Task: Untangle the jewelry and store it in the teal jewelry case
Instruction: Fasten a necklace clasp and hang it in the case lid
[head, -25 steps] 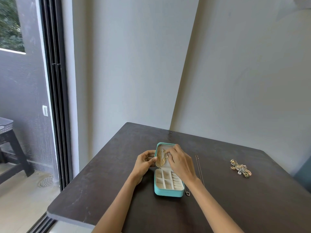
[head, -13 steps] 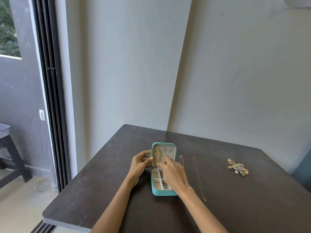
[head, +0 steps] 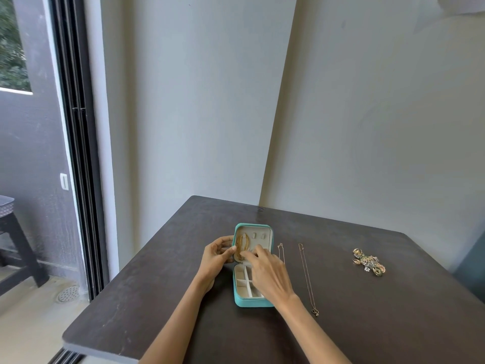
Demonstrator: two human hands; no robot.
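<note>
Head view: the teal jewelry case (head: 245,302) lies open near the middle of the dark table (head: 157,298), its lid half flat on the far side and its divided tray on the near side. A gold chain (head: 241,246) hangs along the left part of the lid lining. The left hand (head: 216,254) curls round the left edge of the lid, with the thumb tip resting at the chain. The right hand (head: 267,269) reaches over the tray; its forefinger and thumb meet at the lower part of the chain, so its grip appears to pinch or press the chain, though the exact contact is too small to confirm. The visible tray compartments look empty, but the right hand covers part of them. Just right of the case lies a short fine chain (head: 280,252), and beyond it a long pendant necklace (head: 307,279) stretched straight toward the near edge. A tangled cluster of jewelry (head: 369,262) sits well apart on the right side of the table. Judged state: one piece is being seated in the lid; two chains and the cluster remain outside. Risks from here: the gold chain may slip from its lid fixing if released before it is secured, and fall into the tray in a heap. A pull by the right hand against an unsteady lid may shift the case toward the short chain and snag it. The cluster may knot tighter if it is tugged apart rather than loosened.
</note>
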